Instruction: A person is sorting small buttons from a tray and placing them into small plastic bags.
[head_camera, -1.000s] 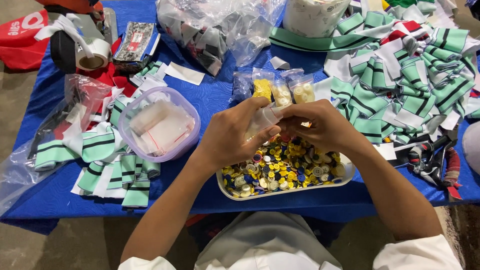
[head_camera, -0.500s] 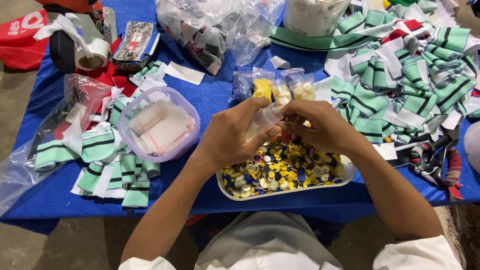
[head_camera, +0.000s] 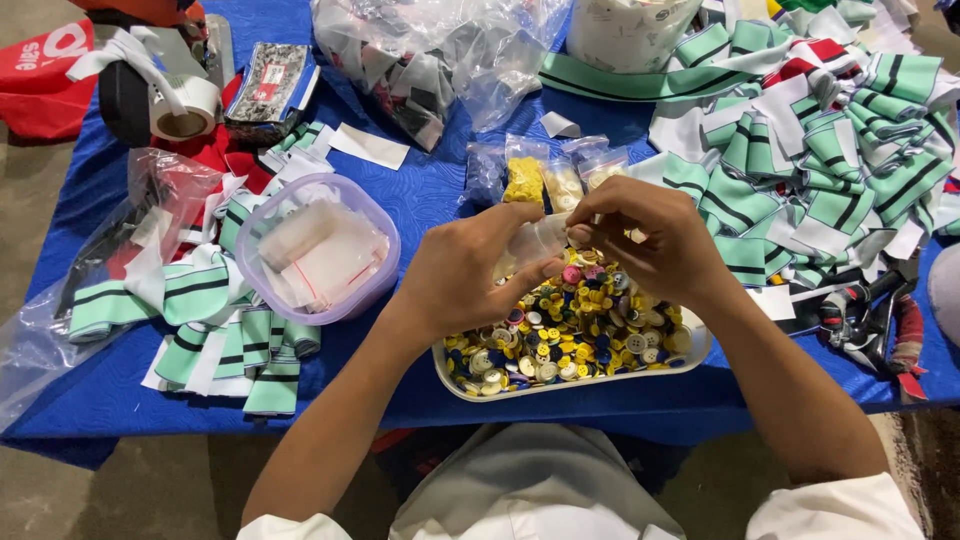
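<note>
Since a second ago, I see little change: my left hand and right hand stay pinching the small clear bag above the button tray; work remains mid-step.

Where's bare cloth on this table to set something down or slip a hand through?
Bare blue tablecloth lies between the lilac tub, the button tray and the small button bags. A thin strip runs along the near edge left of the tray. Crowded: striped fabric pieces at right, more at left; left hand and right hand over the tray.
</note>
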